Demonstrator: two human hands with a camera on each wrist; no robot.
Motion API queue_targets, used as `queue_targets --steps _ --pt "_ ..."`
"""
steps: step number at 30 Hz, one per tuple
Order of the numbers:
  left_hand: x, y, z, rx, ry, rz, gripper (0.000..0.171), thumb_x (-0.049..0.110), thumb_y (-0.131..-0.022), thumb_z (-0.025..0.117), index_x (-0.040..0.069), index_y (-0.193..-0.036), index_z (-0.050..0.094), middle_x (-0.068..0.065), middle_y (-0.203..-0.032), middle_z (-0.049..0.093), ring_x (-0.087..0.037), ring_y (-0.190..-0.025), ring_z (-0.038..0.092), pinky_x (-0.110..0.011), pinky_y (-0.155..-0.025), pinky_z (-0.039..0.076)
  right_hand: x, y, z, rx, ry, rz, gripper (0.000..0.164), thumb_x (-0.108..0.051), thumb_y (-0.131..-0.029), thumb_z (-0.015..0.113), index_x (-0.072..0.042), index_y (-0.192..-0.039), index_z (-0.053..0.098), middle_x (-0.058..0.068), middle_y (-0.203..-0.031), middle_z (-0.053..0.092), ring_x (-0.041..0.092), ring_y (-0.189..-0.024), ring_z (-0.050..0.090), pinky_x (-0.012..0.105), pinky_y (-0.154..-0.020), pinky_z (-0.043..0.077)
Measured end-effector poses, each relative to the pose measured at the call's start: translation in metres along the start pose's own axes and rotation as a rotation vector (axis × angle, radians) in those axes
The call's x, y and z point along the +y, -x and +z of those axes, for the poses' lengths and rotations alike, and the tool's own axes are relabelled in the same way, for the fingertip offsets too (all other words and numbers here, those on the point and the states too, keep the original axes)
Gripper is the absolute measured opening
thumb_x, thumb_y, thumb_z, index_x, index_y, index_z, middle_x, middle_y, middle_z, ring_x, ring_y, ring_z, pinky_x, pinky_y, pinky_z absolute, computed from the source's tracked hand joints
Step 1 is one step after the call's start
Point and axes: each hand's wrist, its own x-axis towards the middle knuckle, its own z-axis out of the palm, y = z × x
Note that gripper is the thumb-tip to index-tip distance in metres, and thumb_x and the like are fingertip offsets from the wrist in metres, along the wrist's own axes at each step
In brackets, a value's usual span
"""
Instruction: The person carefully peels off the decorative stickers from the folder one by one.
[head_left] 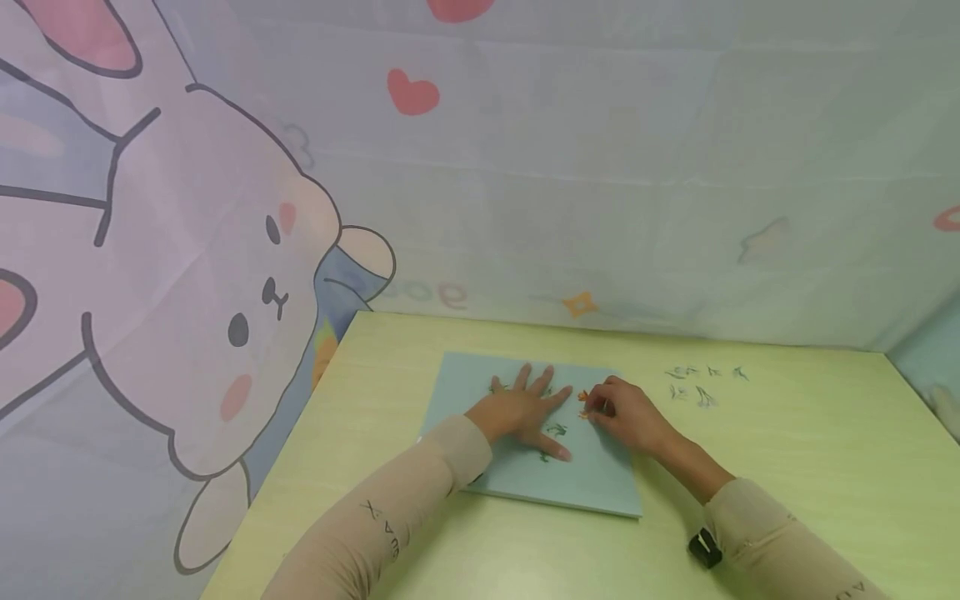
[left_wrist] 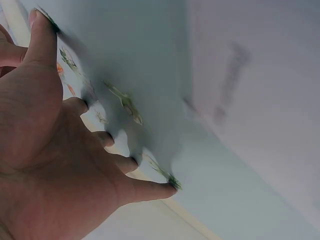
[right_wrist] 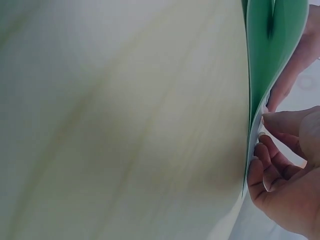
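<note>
A pale blue-green booklet (head_left: 592, 487) lies on the table, dotted with small plant stickers; one green sprig (left_wrist: 125, 102) shows near my left palm. My left hand (head_left: 521, 408) rests on the cover with its fingers spread wide, and the little fingertip touches another sprig (left_wrist: 165, 172). At the cover's right side my right hand (head_left: 626, 412) has its fingers curled, thumb and index pinching at an orange flower sticker (head_left: 582, 397). In the right wrist view, its fingertips (right_wrist: 256, 167) touch the cover near the edge, and the booklet's green inside (right_wrist: 265, 55) bows apart there.
Several cut-out plant stickers (head_left: 705, 396) lie on the yellow-green table (head_left: 810, 450) to the right of the booklet. A cloth backdrop (head_left: 600, 167) with a rabbit print hangs behind the table and along its left side.
</note>
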Motion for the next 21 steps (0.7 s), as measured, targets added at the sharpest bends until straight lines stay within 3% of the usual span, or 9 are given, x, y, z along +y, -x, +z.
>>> queue_targets --steps 15,21 --pt "0.0017 -0.0022 -0.0019 -0.001 -0.012 0.007 0.111 0.085 -0.085 0.061 0.038 -0.172 0.01 -0.005 -0.179 -0.006 -0.039 -0.163 -0.005 -0.077 -0.119 0.016 -0.0016 0.0005 0.0021 0.007 -0.029 -0.018 0.016 0.0 -0.095 0.078 -0.01 -0.096 0.065 0.0 -0.098 0.068 0.012 -0.083 0.061 0.035 -0.074 0.053" --pt "0.0014 -0.005 0.0004 0.002 -0.013 0.008 0.112 0.086 -0.085 0.061 0.038 -0.172 0.008 -0.004 -0.179 -0.007 -0.039 -0.163 -0.005 -0.077 -0.119 0.016 -0.0011 0.0012 0.0025 0.015 -0.039 -0.025 0.019 0.007 -0.093 0.075 -0.004 -0.108 0.07 0.002 -0.097 0.071 0.015 -0.088 0.066 0.037 -0.079 0.056"
